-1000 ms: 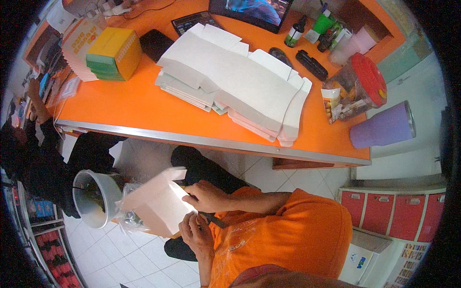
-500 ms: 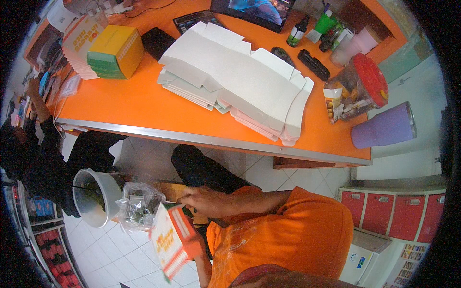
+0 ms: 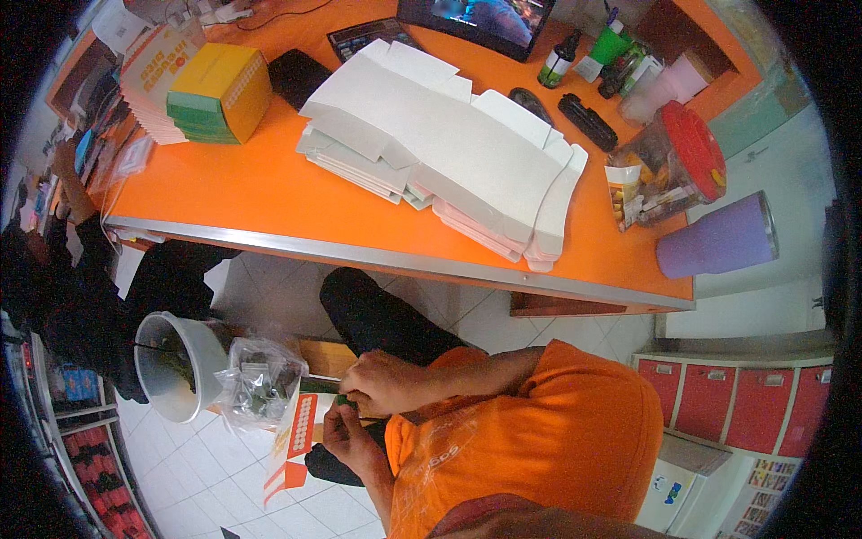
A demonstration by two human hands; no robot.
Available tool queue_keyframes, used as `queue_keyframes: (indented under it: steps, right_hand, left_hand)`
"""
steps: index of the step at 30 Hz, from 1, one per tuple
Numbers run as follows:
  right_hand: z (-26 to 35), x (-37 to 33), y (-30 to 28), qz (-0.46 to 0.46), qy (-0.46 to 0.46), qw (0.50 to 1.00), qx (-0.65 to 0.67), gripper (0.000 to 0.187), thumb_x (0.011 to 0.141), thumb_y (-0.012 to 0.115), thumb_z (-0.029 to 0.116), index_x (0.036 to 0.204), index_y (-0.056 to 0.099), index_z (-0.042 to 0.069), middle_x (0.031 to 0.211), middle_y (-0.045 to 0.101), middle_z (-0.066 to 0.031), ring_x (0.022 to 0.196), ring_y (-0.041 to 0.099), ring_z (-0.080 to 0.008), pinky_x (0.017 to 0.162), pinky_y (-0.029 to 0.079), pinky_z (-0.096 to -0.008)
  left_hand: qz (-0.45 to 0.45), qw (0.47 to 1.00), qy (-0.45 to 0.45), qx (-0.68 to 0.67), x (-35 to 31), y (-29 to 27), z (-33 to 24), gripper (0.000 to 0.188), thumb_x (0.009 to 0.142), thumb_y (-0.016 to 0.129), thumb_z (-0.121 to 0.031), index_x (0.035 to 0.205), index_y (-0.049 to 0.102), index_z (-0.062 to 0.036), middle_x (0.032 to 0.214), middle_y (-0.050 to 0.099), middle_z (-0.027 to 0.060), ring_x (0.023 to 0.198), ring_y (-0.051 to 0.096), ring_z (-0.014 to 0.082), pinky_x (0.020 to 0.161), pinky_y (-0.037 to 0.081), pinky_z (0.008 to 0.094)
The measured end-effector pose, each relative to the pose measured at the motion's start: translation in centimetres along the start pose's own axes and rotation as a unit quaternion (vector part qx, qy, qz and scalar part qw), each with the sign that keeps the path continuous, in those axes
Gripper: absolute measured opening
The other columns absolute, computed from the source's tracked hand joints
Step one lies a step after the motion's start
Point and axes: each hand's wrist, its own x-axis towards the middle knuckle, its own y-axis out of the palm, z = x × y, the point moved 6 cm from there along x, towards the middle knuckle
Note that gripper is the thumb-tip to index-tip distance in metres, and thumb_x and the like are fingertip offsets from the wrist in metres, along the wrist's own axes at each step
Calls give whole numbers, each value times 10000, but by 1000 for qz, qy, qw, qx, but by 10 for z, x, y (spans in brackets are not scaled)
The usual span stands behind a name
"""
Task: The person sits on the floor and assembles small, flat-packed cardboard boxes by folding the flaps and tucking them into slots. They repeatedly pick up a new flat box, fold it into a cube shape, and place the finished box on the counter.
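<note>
Both of my hands are down in my lap, below the edge of the orange table (image 3: 269, 193), working on one cardboard box (image 3: 296, 440). That box is white with orange print and hangs at the outer side of my knees, its lower end pointing at the tiled floor (image 3: 206, 485). My right hand (image 3: 388, 382) lies curled over the box's top edge, fingers bent and closed on it. My left hand (image 3: 346, 438) sits just under the right one, fingers folded in against the same edge; something small and green (image 3: 342, 401) shows between the two hands, but I cannot tell what it is.

Just beside the box, to my left, is a clear plastic bag (image 3: 256, 386) with small dark pieces inside, and touching that bag stands a white bucket (image 3: 171, 373).

Up on the table, a broad stack of flat white box blanks (image 3: 440, 148) is spread across the middle. Farther left is a yellow and green box (image 3: 215, 94). Toward the right end stand a clear jar with a red lid (image 3: 669, 166) and a purple tumbler (image 3: 718, 244) lying near the corner.
</note>
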Motion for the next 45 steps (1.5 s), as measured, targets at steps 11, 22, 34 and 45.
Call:
queue_keyframes:
  steps: [11,22,34,45]
  right_hand:
    - [1,-4,-6,-61,1,992,109,118,777,709,120,836,716,19,755,694,-160,682,694,-310,609,533,-365]
    - [1,-14,-8,-128,65,968,206,115,826,719,127,860,717,17,793,716,-142,700,717,-252,614,539,-334]
    - [9,-18,-13,-149,-25,977,150,85,808,737,120,837,726,40,779,706,-130,673,692,-265,595,516,-345]
    - [6,-13,1,-85,6,987,137,133,785,751,147,846,735,30,776,696,-147,712,681,-300,621,513,-382]
  left_hand:
    - [14,999,5,-44,6,-3,8,170,945,655,-128,1019,610,19,975,634,64,912,577,144,815,465,280]
    - [43,968,-41,-245,9,-3,27,249,937,664,-113,1113,627,59,1076,661,108,980,617,178,881,485,295]
    - [-13,1000,13,-21,9,-12,23,122,900,660,-3,1009,659,52,922,652,70,853,592,135,745,484,271]
    - [-34,988,16,-149,8,-13,50,72,919,641,-26,967,627,25,915,633,58,843,581,126,736,467,257]
